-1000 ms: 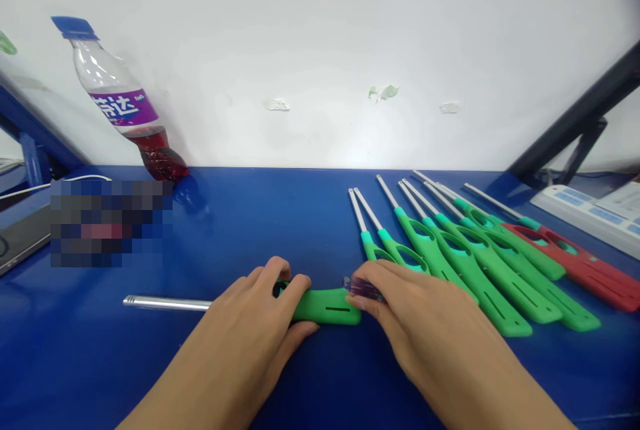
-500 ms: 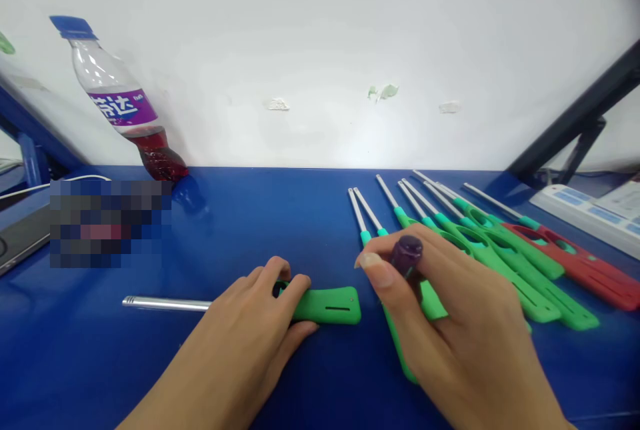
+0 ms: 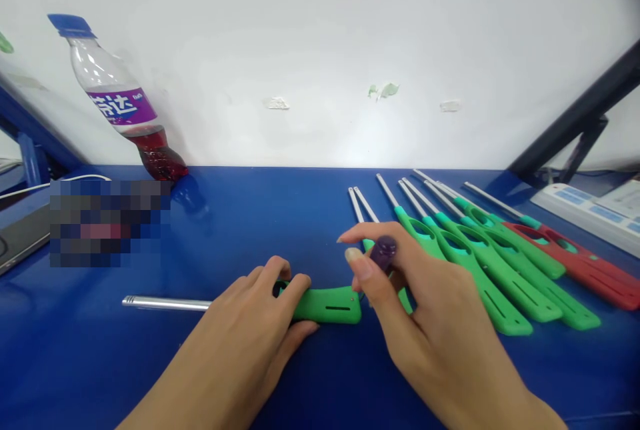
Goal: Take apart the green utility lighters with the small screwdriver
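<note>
My left hand (image 3: pixel 255 333) is closed around a green gas lighter (image 3: pixel 330 305) that lies on the blue table, its metal tube pointing left. The trigger area is covered by my fingers. Between thumb and fingers, my right hand (image 3: pixel 425 310) grips a screwdriver (image 3: pixel 384 253) by its dark purple handle. Its shaft is mostly hidden behind the thumb; the lower end is close to the small screw hole at the lighter's right end, and I cannot tell whether it touches. Several more green lighters (image 3: pixel 495 303) lie behind and right of this hand.
Red lighters (image 3: pixel 595 267) lie at the right, beside a white power strip (image 3: pixel 580 207). A bottle of dark red drink (image 3: pixel 123 107) stands at the back left. Near it are a blurred-out patch (image 3: pixel 107 223) and a grey device (image 3: pixel 25 233). A white wall (image 3: pixel 320 50) closes off the back.
My right hand has moved left with the screwdriver, closer to the lighter's right end, and the handle tilts more. My left hand and the lighter have stayed put.
</note>
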A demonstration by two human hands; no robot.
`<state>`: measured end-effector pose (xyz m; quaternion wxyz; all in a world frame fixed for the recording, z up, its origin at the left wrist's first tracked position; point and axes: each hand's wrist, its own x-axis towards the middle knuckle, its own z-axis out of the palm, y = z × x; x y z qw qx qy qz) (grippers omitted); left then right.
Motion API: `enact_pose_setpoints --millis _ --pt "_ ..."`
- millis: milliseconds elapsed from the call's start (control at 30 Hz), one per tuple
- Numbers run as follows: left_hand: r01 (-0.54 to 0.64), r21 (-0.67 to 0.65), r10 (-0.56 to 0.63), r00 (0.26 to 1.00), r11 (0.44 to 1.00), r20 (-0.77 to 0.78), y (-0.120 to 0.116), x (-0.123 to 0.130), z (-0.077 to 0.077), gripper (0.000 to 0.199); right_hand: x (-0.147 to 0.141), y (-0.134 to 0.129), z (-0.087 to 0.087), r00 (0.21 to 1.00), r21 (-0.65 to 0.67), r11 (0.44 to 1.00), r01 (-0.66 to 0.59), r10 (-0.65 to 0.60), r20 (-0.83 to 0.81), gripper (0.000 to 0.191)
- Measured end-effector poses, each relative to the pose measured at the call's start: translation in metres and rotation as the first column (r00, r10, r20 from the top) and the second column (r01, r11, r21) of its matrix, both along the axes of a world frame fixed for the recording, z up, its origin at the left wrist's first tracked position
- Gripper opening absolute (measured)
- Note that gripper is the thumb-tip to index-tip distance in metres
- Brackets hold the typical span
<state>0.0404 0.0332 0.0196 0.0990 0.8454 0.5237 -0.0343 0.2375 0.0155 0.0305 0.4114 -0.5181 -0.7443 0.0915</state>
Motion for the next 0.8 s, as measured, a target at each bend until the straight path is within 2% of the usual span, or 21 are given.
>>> enact_pose_setpoints --millis 300,500,800 --pt "0.013 0.006 -0.014 1.0 1.0 0.0 -0.0021 -0.001 0.0016 0.026 -0.0019 -0.0034 0.0003 0.996 -0.004 1.0 0.012 -0.013 -0.093 0.023" --pt "0.026 0.056 -0.027 1.0 0.998 0.009 -0.0008 -0.0034 -0.0018 0.023 -0.0022 -0.0051 0.0012 0.994 0.012 0.999 -0.039 0.04 -0.106 0.022" --pt "0.001 -0.026 0.0 1.0 1.0 0.018 -0.0027 -0.0008 0.0008 0.023 -0.0034 -0.0022 -0.0007 0.997 -0.003 0.999 -0.048 0.047 -0.066 0.022"
